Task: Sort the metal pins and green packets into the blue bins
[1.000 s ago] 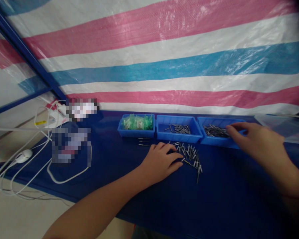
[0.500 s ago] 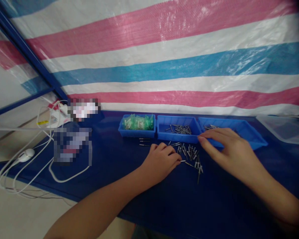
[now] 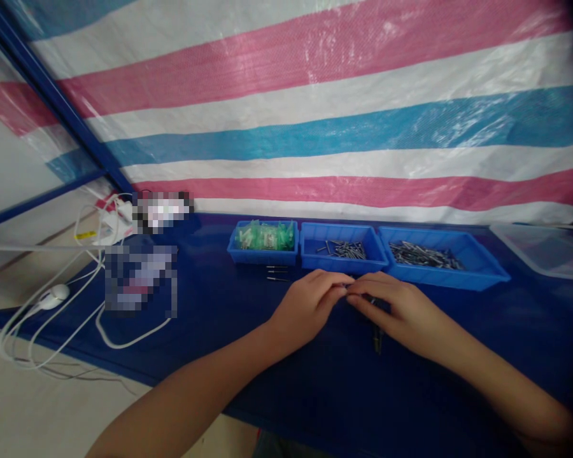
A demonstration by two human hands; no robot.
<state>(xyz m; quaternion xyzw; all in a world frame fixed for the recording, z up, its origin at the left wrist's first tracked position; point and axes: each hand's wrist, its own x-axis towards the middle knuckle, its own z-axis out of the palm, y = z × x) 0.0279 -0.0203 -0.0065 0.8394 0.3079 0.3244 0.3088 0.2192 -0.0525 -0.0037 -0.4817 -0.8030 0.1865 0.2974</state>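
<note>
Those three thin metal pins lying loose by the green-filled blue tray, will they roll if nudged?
Likely: the three thin metal pins look round and slender, so may roll sideways. The dark blue cloth probably damps that. Small, so fiddly to pinch.

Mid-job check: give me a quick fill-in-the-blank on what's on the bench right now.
The left bin holds ___ parts.
The left hand and right hand meet in front of the ___ bin.
The white cable lies on the hands' ___ side.
Missing words: green; middle; left.
</note>
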